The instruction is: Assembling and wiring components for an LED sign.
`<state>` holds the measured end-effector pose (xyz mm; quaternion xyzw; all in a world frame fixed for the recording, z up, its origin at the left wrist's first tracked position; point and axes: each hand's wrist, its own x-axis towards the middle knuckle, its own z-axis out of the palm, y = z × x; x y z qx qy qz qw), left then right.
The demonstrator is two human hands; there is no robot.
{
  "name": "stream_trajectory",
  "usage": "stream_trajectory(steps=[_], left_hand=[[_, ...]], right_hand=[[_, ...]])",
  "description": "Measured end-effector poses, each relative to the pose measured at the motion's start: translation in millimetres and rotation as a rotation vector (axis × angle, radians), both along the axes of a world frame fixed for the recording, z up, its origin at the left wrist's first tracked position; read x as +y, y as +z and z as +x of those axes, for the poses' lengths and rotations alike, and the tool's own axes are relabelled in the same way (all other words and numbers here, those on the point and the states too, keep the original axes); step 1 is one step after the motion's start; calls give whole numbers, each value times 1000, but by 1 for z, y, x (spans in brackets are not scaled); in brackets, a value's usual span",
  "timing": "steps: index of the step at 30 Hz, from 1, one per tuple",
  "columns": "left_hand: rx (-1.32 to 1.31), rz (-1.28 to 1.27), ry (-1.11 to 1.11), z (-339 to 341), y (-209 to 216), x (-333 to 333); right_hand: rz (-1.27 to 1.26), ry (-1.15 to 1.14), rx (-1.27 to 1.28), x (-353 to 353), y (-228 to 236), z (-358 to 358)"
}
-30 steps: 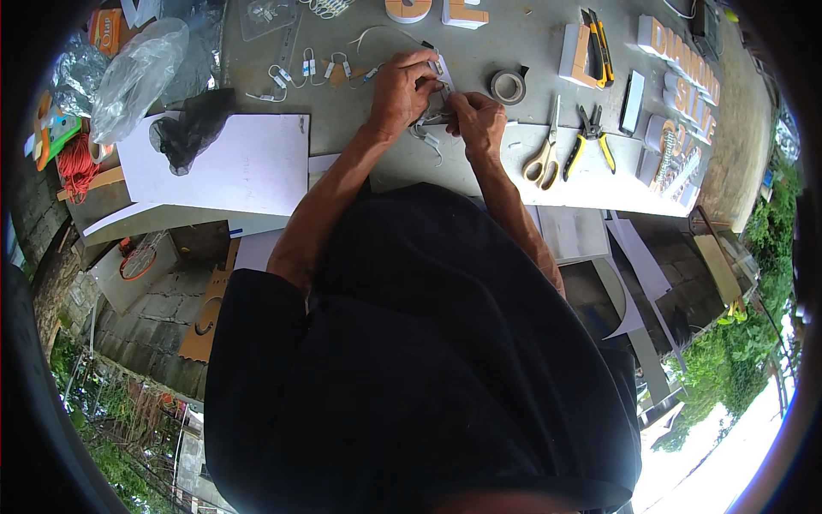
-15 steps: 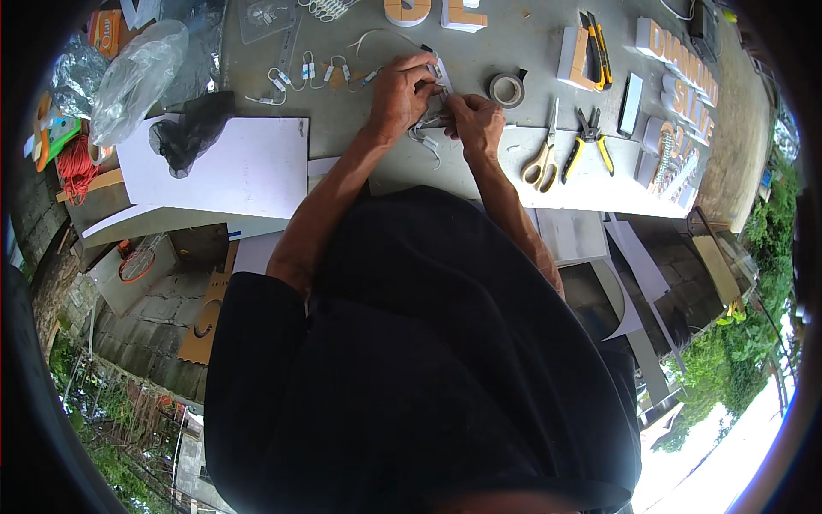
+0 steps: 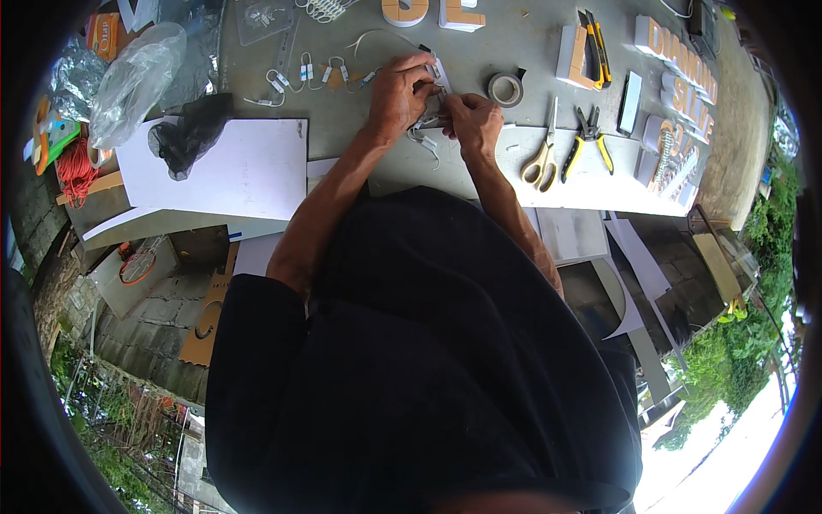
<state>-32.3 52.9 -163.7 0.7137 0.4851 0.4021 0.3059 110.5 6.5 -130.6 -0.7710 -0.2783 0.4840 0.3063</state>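
My left hand (image 3: 397, 101) is closed, its fingertips bent round a narrow white piece (image 3: 440, 74) with small parts on it. Close beside it my right hand (image 3: 476, 125) pinches at the near end of that piece; what lies between its fingertips is too small to make out. A string of white LED modules (image 3: 307, 72) joined by thin wire lies left of my left hand. One more LED module (image 3: 426, 142) dangles on wire beneath my fingers. A pale wire (image 3: 377, 32) curves across the table beyond my left hand. Right of my right hand lies a roll of dark tape (image 3: 505, 89).
Scissors (image 3: 541, 163), yellow-handled pliers (image 3: 589, 144) and a yellow-black cutter knife (image 3: 597, 51) lie on the right. Block letters (image 3: 676, 56) stand farther right. A white sheet (image 3: 257, 171), a black plastic bag (image 3: 190, 137) and red wire (image 3: 77, 171) are at left.
My right hand has shifted very slightly at the fingertips. My left hand and the things on the table stay as they were.
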Motion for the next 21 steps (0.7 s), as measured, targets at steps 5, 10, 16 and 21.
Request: stream_trajectory(steps=[5,10,16,21], left_hand=[[-3,-9,-3,0,0,0],[3,-1,-8,0,0,0],[19,-10,-21,-1,1,-1],[10,0,-15,-2,-1,-1]], right_hand=[[-11,14,-22,1,0,0],[-24,23,-28,1,0,1],[-29,18,-24,0,0,1],[-28,7,-9,1,2,-1]])
